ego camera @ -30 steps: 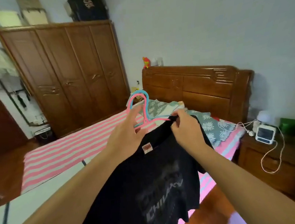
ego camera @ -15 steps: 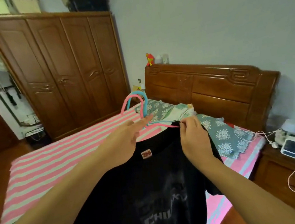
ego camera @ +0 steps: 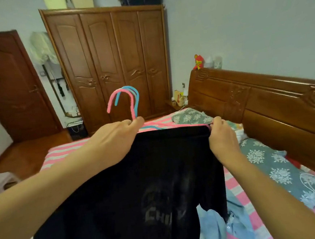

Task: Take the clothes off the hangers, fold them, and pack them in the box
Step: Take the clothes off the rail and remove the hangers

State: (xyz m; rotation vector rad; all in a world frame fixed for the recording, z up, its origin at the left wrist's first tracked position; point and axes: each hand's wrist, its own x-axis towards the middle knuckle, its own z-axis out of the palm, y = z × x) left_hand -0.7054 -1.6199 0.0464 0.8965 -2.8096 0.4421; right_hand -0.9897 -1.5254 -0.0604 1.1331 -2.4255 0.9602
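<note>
A black T-shirt (ego camera: 158, 185) with faint grey print hangs in front of me over the bed, still on pink and blue hangers (ego camera: 131, 102) whose hooks stick up above it. My left hand (ego camera: 115, 141) grips the hangers at the neck, just under the hooks. My right hand (ego camera: 222, 138) pinches the shirt's right shoulder edge where the pink hanger arm ends. A light blue garment (ego camera: 223, 225) lies crumpled on the bed below the shirt's right sleeve. No box is in view.
The bed has a pink striped sheet (ego camera: 65, 153), a floral blue-grey cover (ego camera: 273, 165) and a wooden headboard (ego camera: 265, 107) on the right. A large wooden wardrobe (ego camera: 110, 62) and a door (ego camera: 14, 87) stand behind. A pale stool (ego camera: 1, 180) sits at the left.
My view has swung left and lifted. My left hand has closed round the hangers' neck, and my right hand has slid out along the shoulder to the shirt's right edge.
</note>
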